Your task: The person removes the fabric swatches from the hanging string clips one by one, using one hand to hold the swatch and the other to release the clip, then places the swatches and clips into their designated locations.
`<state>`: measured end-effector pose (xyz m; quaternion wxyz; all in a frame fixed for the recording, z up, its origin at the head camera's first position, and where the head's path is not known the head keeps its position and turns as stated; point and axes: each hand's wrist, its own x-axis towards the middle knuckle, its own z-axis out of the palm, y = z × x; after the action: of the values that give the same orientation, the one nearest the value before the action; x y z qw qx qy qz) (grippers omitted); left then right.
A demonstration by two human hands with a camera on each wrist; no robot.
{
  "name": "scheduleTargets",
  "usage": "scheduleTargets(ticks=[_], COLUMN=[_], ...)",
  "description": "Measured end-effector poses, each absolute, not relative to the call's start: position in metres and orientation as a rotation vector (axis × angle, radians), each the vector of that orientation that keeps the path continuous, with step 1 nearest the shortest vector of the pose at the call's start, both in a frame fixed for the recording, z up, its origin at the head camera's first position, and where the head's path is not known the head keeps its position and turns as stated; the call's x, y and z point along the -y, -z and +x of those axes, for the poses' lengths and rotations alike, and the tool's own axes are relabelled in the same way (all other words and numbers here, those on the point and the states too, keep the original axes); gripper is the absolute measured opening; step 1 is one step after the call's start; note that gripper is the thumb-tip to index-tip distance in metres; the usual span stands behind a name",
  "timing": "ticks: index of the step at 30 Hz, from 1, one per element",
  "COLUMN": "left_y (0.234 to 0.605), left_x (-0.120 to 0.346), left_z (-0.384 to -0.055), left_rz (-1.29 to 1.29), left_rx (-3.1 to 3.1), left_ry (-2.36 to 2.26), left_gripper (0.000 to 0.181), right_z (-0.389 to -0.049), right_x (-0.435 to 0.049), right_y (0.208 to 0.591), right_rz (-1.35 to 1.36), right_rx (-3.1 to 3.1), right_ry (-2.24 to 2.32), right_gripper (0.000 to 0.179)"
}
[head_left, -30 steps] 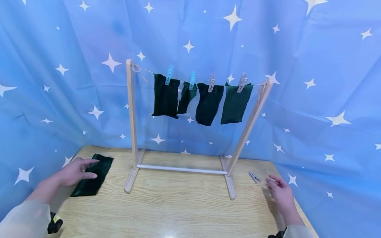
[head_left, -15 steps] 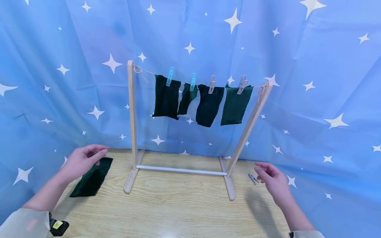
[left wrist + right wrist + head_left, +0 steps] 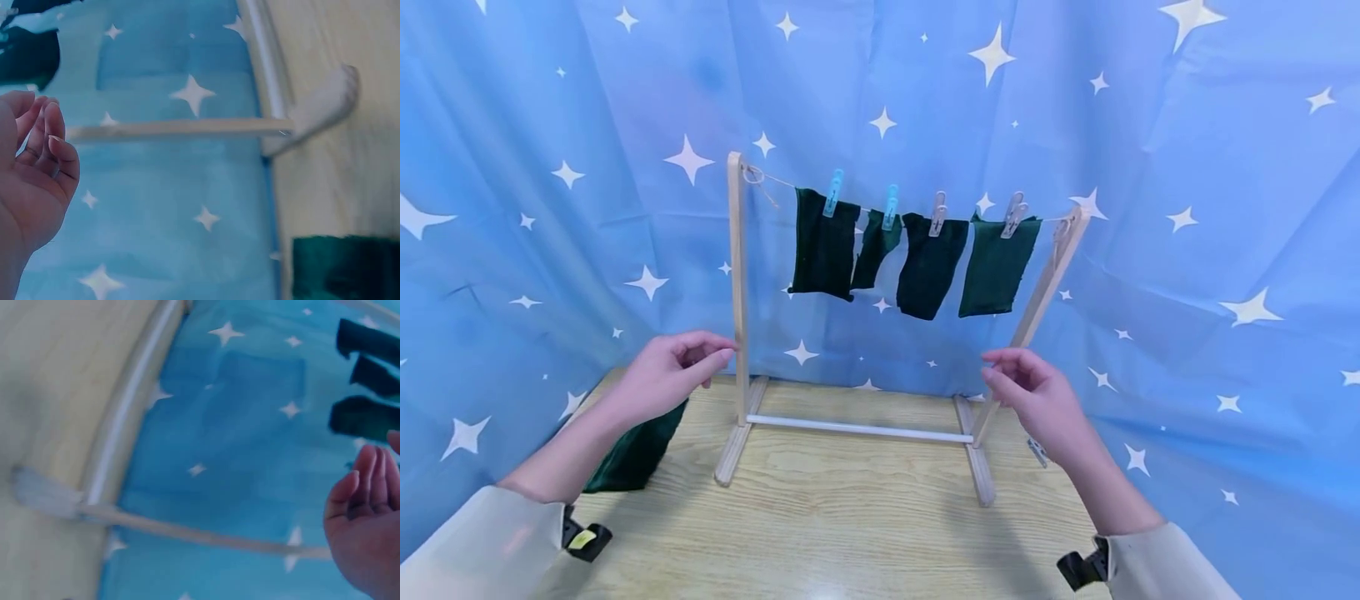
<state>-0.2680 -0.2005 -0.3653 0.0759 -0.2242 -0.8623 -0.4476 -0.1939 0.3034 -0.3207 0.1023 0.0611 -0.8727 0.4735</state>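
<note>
My left hand (image 3: 666,375) is raised in front of the rack's left post (image 3: 737,283), fingers loosely bent and holding nothing. On the other side my right hand (image 3: 1037,400) overlaps the right post (image 3: 1043,292) in the head view. Its fingers (image 3: 369,481) are slightly curled around nothing in the right wrist view. Several dark green cloths hang from the string between the posts. Blue clothespins (image 3: 832,193) grip the two left ones, and pale clothespins (image 3: 938,215) the two right ones. Another green cloth (image 3: 636,454) lies on the table at left, partly hidden by my left forearm.
A grey clothespin (image 3: 1037,452) lies on the table (image 3: 850,517) beyond the rack's right foot (image 3: 975,462). A white bar (image 3: 857,430) joins the rack's feet low down. Behind everything hangs a blue curtain (image 3: 880,50) with white stars.
Both hands have lifted off from the table's sides and come inward toward the rack. The left has left the loose cloth, the right has left the area by the clothespin. The hung cloths stay put.
</note>
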Motion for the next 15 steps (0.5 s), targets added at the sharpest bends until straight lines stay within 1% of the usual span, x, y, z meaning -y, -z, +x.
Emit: scheduleTargets(ticks=[7,11,15], left_y=[0.332,0.314,0.299], left_x=[0.175,0.159,0.143], left_z=[-0.279,-0.288,-0.295], left_rz=[-0.797,-0.796,-0.728], left_rx=[2.536,2.482,2.412], left_ry=[1.308,1.338,1.383], left_gripper=[0.026,0.032,0.043], right_z=[-0.214,-0.221,-0.225], right_x=[-0.271,-0.255,-0.24], right_y=[0.287,0.271,0.258], right_rz=[0.33,0.372,0.402], right_rx=[2.543,2.537,2.533], right_ry=[-1.345,-1.324,-1.316], right_gripper=[0.034,0.035,0.04])
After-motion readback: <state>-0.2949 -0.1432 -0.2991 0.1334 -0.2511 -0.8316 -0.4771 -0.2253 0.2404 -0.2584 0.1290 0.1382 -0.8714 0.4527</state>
